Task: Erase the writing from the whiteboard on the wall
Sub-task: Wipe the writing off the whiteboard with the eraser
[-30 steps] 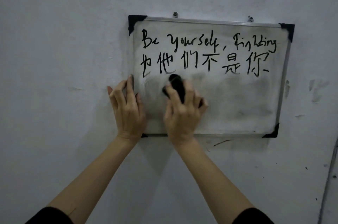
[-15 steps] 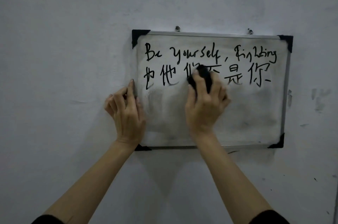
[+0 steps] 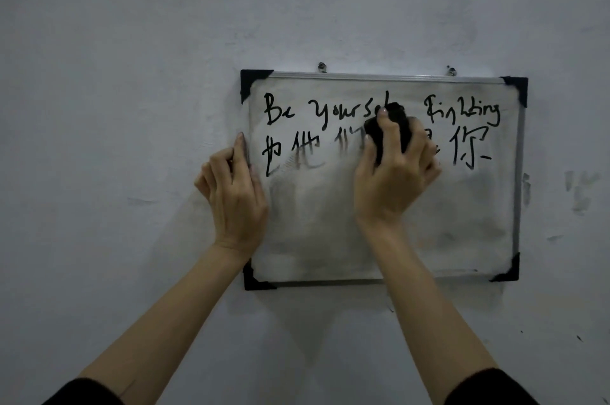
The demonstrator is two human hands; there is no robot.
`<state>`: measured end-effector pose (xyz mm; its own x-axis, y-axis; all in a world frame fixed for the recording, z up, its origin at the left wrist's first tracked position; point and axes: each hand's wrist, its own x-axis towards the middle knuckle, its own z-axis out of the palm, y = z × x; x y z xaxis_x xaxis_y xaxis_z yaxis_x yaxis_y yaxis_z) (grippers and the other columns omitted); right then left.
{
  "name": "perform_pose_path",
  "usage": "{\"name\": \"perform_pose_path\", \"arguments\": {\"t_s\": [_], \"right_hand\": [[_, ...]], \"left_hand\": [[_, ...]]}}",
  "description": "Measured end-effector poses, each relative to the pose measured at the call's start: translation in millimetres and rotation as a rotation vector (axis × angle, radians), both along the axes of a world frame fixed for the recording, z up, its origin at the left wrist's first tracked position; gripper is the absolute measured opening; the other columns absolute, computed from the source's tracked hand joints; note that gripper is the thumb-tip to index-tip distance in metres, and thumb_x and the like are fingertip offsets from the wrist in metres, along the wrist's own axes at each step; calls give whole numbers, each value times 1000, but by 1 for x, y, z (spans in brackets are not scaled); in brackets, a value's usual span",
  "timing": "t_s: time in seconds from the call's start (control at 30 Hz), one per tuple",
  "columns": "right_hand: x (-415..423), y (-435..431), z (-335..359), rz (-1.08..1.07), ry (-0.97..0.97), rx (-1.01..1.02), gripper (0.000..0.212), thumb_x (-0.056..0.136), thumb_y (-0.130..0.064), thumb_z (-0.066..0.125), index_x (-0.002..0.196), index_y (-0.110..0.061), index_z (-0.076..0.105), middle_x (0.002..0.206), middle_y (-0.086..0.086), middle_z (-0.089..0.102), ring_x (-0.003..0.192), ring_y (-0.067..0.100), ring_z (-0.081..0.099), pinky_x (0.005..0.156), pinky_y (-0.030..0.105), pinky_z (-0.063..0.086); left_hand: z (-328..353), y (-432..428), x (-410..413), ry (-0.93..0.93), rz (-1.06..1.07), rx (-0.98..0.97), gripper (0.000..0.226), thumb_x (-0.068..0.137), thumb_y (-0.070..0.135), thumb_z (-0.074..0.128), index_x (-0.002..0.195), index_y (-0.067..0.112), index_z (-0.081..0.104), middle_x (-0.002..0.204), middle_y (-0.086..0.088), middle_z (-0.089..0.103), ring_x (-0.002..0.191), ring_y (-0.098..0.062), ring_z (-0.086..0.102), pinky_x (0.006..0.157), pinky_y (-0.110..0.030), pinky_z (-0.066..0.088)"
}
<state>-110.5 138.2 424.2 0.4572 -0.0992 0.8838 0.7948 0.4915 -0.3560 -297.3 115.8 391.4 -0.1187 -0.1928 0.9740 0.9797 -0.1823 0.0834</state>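
wall [image 3: 132, 74], pale and scuffed, fills the view. at the lower left a dark left sleeve [image 3: 85, 393] ends in a bare forearm. the left hand [image 3: 234, 196] braces the left edge of the whiteboard [image 3: 462, 223]: its index finger lies straight up the frame, its thumb rests on the board's face, and its other fingers are loosely bent against the wall. the whiteboard hangs on the wall from two hooks [image 3: 321, 67] and has black corner pieces [image 3: 252, 81]. inside the frame, two lines of black writing [image 3: 287, 110] cross the upper half. the second line's middle characters are smeared, and the lower half is smudged grey. the right hand [image 3: 392, 180] is curled round a black eraser [image 3: 402, 127], pressing it to the board over the middle of both lines. grey marks [image 3: 579, 193] stain the wall just right of the frame.
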Motion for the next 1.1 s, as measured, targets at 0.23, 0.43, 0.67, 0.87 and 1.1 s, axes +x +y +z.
{"name": "perform_pose_path", "arguments": {"t_s": [0.23, 0.43, 0.67, 0.87, 1.1], "right_hand": [[-63, -12, -18, -23, -372, 96, 32, 92, -23, 66, 124, -25, 67, 124, 14, 62, 115, 32, 56, 91, 45, 43], [-6, 5, -1, -42, -304, 117, 37, 89, -22, 72, 125, -25, 65, 125, 12, 61, 111, 26, 51, 91, 39, 38], [-51, -12, 21, 51, -52, 50, 28, 92, -28, 64, 119, -22, 68, 126, 14, 60, 114, 31, 54, 94, 43, 42], [-82, -24, -34, -37, -526, 139, 27, 95, -22, 62, 121, -25, 68, 124, 14, 63, 107, 29, 58, 85, 42, 42], [-48, -10, 1, -41, -350, 83, 35, 90, -24, 68, 125, -26, 66, 126, 11, 61, 110, 28, 53, 89, 42, 39]], "left_hand": [[1, 2, -1, -25, 24, 13, 37, 94, 6, 48, 129, -4, 54, 97, -17, 51, 91, -25, 40, 79, -36, 28], [0, -3, -1, -1, 2, -7, 40, 96, 13, 43, 130, -4, 53, 104, -7, 38, 94, -24, 38, 83, -36, 27], [2, -5, 0, -4, -20, -12, 39, 95, 11, 44, 129, -6, 54, 104, -5, 34, 94, -23, 37, 82, -35, 26], [3, -8, -2, 17, 6, 8, 38, 98, 16, 41, 125, -5, 55, 103, -11, 44, 92, -25, 39, 81, -36, 28], [-1, -7, -5, 15, -3, -17, 38, 95, 13, 45, 127, -4, 55, 104, -5, 36, 93, -24, 39, 83, -36, 28]]}}
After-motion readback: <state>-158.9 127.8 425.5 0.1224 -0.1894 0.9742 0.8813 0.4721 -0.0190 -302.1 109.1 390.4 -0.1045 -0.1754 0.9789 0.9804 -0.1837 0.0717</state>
